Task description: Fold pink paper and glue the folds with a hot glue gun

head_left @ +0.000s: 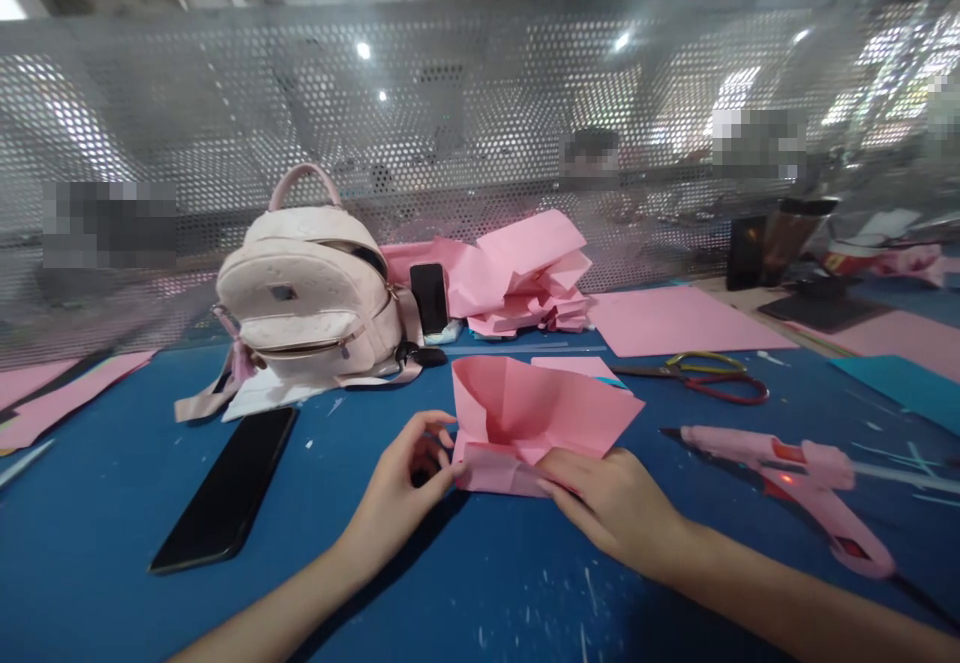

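A folded sheet of pink paper (547,398) stands before me on the blue table, its back flaring up and its lower front folded into a pocket-like shape. My right hand (611,503) pinches the front edge, with the fingers inside the fold and the thumb outside. At the left corner, my left hand (409,473) has its fingers curled and holds the edge between thumb and fingertips. Right of the paper lies a pink glue gun (787,473) with a small red light lit. Scissors (712,375) with yellow and red handles rest behind it.
A white backpack (300,283) stands at the back left, beside an upright phone (429,298) and crumpled pink paper (525,273). A larger black phone (229,488) lies front left. Flat pink sheet (682,321) and blue sheet (904,388) lie right. A perforated metal screen (465,123) closes the back.
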The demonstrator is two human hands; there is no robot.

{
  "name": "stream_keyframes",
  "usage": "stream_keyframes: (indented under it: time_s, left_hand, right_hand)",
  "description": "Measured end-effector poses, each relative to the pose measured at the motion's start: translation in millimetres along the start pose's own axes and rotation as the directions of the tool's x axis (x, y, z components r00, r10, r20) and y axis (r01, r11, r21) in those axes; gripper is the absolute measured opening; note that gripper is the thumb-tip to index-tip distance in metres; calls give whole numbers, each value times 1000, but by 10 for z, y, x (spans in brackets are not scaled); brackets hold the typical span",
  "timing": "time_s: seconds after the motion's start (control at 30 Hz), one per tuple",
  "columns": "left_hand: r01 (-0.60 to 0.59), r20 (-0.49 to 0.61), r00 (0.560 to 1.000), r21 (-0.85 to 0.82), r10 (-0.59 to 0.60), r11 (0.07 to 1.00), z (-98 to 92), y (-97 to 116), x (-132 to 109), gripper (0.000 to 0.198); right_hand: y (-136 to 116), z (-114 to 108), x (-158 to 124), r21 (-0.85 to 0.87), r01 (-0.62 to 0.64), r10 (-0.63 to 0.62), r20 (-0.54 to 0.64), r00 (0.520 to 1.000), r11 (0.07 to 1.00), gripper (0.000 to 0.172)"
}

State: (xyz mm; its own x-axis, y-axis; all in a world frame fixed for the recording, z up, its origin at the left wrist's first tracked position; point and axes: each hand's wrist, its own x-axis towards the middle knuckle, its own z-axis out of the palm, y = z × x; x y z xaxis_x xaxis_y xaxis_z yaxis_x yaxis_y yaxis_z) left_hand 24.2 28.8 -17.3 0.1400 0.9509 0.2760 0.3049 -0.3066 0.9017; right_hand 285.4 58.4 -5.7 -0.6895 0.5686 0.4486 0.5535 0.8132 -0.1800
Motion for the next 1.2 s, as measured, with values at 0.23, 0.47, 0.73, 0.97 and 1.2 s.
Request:
stream_keyframes:
  time_s: [0.23, 0.47, 0.73, 0.97, 1.2]
  left_hand:
    - [-126, -14, 991, 216, 133, 968, -45, 65, -65, 38]
    - [-170, -117, 969, 316, 216, 933, 1, 186, -19, 55]
    - [-265, -169, 938, 211, 302, 941, -7, 162, -46, 50]
    - [-720, 126, 632, 459, 765, 520, -39, 383, -266, 22]
    - [-512, -199, 785, 325, 586, 795, -116, 227, -242, 39]
  right_hand:
    - [-15, -42, -6, 12, 26, -26, 26, 999, 1000, 22]
    - [-19, -66, -29, -23, 48, -46, 88, 995, 999, 21]
    - [-14, -95, -41, -70, 52, -51, 21, 998, 996, 24]
    - [180, -228, -78, -116, 315, -290, 191, 938, 942, 42]
    - [240, -314, 4, 98, 260, -274, 173, 946, 961, 35]
